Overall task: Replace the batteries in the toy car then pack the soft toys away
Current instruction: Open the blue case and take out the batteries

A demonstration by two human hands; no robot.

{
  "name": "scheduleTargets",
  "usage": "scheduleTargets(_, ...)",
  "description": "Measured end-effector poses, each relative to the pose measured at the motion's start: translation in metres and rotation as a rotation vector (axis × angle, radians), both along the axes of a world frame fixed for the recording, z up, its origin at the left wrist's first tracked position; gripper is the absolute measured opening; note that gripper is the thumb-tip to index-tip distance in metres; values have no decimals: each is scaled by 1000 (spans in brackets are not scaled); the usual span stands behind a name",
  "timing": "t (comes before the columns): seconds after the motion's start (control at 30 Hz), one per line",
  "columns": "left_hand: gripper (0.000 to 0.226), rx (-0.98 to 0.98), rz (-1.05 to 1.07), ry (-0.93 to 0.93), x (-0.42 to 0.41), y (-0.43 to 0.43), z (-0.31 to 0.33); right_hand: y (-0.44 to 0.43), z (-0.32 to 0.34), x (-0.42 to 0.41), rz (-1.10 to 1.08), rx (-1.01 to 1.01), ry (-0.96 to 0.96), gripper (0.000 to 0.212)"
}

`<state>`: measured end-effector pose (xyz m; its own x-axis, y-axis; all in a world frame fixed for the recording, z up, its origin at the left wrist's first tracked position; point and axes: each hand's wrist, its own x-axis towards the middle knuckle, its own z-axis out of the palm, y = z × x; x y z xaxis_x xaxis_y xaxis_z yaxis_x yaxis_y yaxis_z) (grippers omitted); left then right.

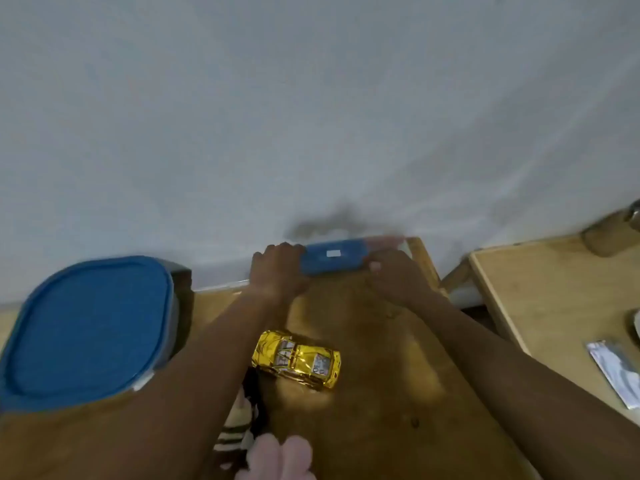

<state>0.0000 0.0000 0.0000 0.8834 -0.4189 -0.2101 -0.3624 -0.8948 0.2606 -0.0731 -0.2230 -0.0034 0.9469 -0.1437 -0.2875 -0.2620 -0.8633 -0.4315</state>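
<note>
Past the toy car (298, 358), my left hand (277, 268) and right hand (398, 275) grip the blue box (332, 256) by its ends. Battery step, I think; next I must pull it open.

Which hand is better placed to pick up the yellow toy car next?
Left, probably. The left hand and right hand both hold the blue case, but the toy car lies nearer the left forearm.

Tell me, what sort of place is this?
Most likely a room at home, perhaps a play corner: a wooden table against a plain white wall, with a gold toy car, soft toys and a blue-lidded storage tub.
</note>
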Motion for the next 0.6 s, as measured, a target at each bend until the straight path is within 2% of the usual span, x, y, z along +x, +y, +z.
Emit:
scheduleTargets(0.13, 71, 8, 22, -116, 7, -8, -32, 5, -25, 22, 83, -134, -131, 46)
scheduleTargets(0.23, 74, -8, 23, -124, 8, -10, -53, 16, -42, 40, 203, -190, -201, 51)
scheduleTargets(0.33, 70, -69, 30, -162, 9, -8, -67, 24, -54, 50, 319, -242, -120, 56)
scheduleTargets(0.47, 65, -93, 17, -207, 10, -3, -75, 28, -61, 51, 339, -327, -97, 52)
scheduleTargets(0.6, 67, -108, -2, -210, 8, 1, -73, 34, -59, 44, 425, -518, -28, 59)
